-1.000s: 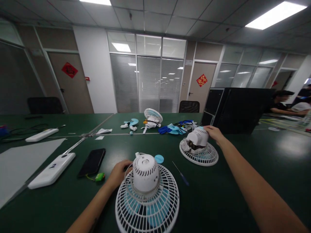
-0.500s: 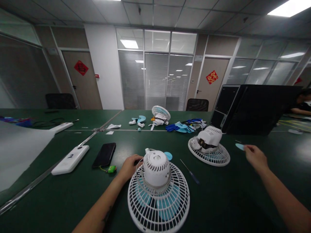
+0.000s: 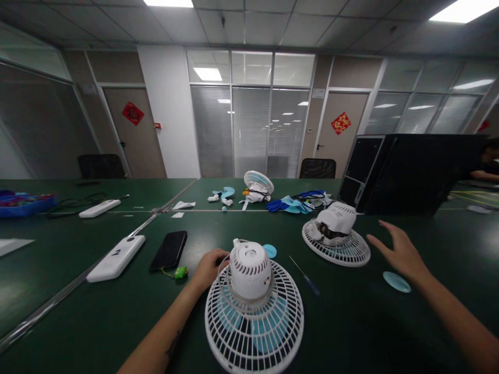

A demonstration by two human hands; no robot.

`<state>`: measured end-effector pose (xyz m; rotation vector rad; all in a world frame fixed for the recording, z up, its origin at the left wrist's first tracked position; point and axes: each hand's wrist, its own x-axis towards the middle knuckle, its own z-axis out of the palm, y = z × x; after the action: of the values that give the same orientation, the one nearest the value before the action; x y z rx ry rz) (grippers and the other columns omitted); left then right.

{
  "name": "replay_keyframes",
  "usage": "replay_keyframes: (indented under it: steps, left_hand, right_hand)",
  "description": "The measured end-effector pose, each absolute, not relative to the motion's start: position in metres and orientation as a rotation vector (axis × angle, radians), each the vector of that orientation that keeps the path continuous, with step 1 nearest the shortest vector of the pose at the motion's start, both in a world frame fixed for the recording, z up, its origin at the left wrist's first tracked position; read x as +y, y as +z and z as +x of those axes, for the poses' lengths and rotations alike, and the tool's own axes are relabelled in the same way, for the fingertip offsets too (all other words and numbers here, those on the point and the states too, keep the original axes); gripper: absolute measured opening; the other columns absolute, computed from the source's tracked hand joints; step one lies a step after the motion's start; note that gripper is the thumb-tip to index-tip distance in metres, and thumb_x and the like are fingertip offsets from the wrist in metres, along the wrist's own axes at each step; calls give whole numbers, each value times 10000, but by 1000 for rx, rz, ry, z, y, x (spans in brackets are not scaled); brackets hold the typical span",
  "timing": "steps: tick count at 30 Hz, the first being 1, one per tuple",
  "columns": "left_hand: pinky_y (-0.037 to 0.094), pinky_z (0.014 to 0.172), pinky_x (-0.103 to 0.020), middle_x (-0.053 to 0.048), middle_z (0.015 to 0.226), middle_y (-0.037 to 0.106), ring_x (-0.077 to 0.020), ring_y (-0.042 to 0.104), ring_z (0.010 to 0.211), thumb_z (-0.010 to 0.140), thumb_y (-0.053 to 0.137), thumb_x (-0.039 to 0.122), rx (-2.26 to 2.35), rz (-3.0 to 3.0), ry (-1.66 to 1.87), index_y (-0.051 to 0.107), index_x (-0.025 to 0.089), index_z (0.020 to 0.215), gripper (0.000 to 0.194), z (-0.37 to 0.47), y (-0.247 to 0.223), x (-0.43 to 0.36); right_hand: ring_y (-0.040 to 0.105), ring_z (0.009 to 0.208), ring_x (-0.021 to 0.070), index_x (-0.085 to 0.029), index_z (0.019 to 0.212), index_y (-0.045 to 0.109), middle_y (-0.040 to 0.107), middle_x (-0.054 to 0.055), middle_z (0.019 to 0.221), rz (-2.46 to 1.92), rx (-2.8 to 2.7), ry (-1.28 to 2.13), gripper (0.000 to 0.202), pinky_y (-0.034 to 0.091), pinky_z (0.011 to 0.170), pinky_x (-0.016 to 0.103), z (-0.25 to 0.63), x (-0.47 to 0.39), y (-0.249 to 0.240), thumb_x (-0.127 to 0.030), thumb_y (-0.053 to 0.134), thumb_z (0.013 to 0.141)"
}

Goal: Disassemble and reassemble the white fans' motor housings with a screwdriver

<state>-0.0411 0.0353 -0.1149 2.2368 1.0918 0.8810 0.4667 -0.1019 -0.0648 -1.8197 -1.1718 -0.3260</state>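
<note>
A white fan (image 3: 255, 270) with blue blades lies face down in front of me, its motor housing on top. My left hand (image 3: 208, 269) is closed at its left side, with the fingertips partly hidden behind the housing and cord. My right hand (image 3: 401, 249) is open and empty, thumb and fingers spread, over the table to the right. Just below it lies a light blue oval disc (image 3: 396, 281). Left of that hand sits a second white fan (image 3: 336, 234), its housing partly opened. A screwdriver (image 3: 306, 277) lies between the two fans, and a round blue piece (image 3: 270, 251) shows behind the near one.
A black phone (image 3: 169, 251) with a green charm and a white power bank (image 3: 116, 258) marked 2 lie at left. Farther back are a small fan (image 3: 258, 187), blue gloves (image 3: 292, 203) and a blue tray (image 3: 25, 204). A large black case (image 3: 413, 174) stands at right, a person beyond it.
My right hand has let go of the blue disc, which now lies on the table, and its fingers have spread. The white sheet at left has mostly slid out of view.
</note>
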Motion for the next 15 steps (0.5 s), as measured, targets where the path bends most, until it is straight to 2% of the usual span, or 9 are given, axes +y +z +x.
replay_keyframes:
  steps: [3, 7, 11, 15]
  left_hand:
    - [502, 767, -283, -86, 875, 749, -219, 667, 806, 795, 581, 255, 1088, 2241, 873, 766, 170, 857, 214, -41, -113, 34]
    - [503, 774, -284, -83, 875, 751, -223, 672, 812, 800, 576, 273, 1077, 2248, 874, 771, 173, 867, 229, -41, -112, 34]
    - [498, 765, -280, -83, 873, 749, -224, 674, 813, 807, 583, 285, 1070, 2256, 875, 771, 170, 876, 232, -42, -113, 35]
    - [492, 763, -285, -91, 888, 746, -230, 673, 827, 806, 590, 276, 1072, 2264, 878, 769, 166, 882, 224, -42, -115, 36]
  right_hand:
    - [399, 1347, 374, -183, 1310, 491, 469, 188, 1420, -1843, -1289, -303, 885, 341, 1107, 506, 445, -55, -38, -694, 663, 608]
    - [478, 1249, 378, -172, 1335, 458, 514, 195, 1350, -1938, -1246, -262, 1023, 391, 1044, 495, 418, -12, -32, -675, 772, 502]
    - [525, 1167, 378, -188, 1276, 488, 553, 188, 1264, -2010, -1127, -260, 939, 430, 966, 478, 406, -10, -43, -648, 786, 514]
    - [531, 1160, 361, -168, 1312, 422, 541, 202, 1280, -2036, -983, -280, 869, 429, 955, 458, 407, -26, -46, -648, 699, 644]
